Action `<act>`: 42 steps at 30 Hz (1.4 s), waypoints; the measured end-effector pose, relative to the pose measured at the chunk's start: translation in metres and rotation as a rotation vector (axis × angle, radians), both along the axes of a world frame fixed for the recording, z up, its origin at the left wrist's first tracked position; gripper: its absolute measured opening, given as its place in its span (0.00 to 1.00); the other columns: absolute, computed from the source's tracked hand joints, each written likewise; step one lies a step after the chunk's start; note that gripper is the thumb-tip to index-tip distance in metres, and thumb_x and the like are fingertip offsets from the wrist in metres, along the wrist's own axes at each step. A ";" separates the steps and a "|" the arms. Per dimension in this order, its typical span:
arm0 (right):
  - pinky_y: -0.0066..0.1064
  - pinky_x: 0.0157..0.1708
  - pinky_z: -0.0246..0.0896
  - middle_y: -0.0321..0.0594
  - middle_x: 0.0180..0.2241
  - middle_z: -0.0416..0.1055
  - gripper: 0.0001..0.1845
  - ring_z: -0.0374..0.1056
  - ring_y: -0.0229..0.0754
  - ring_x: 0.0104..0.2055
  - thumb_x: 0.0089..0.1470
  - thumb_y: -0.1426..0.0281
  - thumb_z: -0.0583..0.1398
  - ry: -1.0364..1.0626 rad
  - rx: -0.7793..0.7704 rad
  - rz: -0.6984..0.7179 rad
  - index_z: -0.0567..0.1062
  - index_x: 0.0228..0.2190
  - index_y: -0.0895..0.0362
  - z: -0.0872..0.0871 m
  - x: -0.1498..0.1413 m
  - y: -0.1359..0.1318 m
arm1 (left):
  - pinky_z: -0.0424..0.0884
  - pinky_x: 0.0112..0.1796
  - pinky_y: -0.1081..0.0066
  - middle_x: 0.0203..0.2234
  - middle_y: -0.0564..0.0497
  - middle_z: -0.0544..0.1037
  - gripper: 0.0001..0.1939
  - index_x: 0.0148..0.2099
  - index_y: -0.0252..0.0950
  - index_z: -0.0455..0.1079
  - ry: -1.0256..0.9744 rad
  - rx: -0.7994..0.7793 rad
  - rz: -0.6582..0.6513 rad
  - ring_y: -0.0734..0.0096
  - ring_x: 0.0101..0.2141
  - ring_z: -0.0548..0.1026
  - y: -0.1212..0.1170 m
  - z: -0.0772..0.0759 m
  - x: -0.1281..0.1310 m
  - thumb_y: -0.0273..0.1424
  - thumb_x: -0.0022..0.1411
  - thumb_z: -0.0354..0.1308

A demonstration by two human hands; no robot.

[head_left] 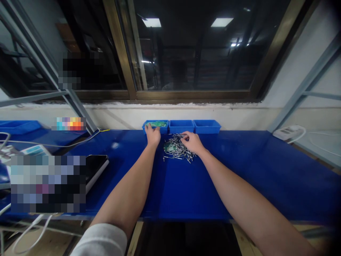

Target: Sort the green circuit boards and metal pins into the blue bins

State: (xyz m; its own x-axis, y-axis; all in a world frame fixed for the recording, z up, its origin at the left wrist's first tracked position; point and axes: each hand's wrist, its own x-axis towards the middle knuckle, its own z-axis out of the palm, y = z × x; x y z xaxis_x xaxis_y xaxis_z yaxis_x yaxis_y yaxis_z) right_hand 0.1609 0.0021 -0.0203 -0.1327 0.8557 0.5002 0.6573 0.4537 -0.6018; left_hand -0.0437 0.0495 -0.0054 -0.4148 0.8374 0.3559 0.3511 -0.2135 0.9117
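Observation:
My left hand [153,136] is at the front edge of the left blue bin [155,130]. Its thumb and fingers are spread over the rim, with nothing visible between them. Inside that bin lie flat green pieces [157,124], too small to make out. A loose heap of thin, shiny metal pieces like screws [177,153] lies on the blue table [186,192], with a green piece [169,147] among them. At the heap's right side is my right hand [193,143], fingers curled and thumb close to the fingertips. Whatever they may pinch is too small to see.
Two more blue bins, a middle one [181,126] and a right one [207,126], stand in the row along the wall. A black flat device [97,164] and cables lie at left. A white power strip [290,132] sits at the right rear by a metal frame.

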 end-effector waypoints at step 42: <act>0.42 0.47 0.51 0.44 0.39 0.70 0.14 0.57 0.48 0.44 0.50 0.63 0.59 -0.523 0.029 0.348 0.75 0.38 0.56 0.015 -0.032 -0.028 | 0.54 0.52 0.47 0.57 0.44 0.61 0.17 0.50 0.41 0.67 0.671 -0.014 -0.155 0.50 0.57 0.56 -0.028 -0.009 0.025 0.32 0.58 0.49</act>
State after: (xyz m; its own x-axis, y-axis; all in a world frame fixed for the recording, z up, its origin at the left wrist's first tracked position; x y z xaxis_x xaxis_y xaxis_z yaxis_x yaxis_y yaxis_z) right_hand 0.1288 -0.0254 -0.0050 -0.6344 0.7054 0.3163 0.6723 0.7054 -0.2246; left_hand -0.0191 0.0211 -0.0146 0.0163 0.8758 0.4824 0.8072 -0.2963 0.5105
